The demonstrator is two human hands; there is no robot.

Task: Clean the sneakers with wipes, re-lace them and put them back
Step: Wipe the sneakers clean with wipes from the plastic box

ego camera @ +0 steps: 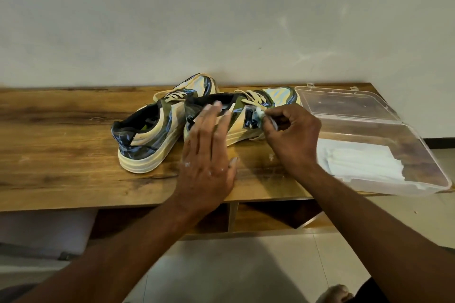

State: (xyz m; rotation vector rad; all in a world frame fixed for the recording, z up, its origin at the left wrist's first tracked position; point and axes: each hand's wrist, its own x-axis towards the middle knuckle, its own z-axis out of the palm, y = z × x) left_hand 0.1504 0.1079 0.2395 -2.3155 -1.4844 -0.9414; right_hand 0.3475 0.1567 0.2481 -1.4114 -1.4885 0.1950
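Sneakers: right shoe (pixel 242 115) and left shoe (pixel 152 128) stand side by side near the bench's (pixel 61 130) far edge, both laced. Right hand (pixel 290 138) pinches a crumpled wipe (pixel 258 113) against the right shoe's side. Left hand (pixel 209 150), fingers straight, rests on its collar. Risk: hard rubbing may slide the lightly steadied shoe into the open wipe box (pixel 369 145) at the bench's right end.

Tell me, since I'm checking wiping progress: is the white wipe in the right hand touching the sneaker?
Touching. The head view shows the right hand pinching the crumpled white wipe against the side of the nearer blue-and-cream sneaker.
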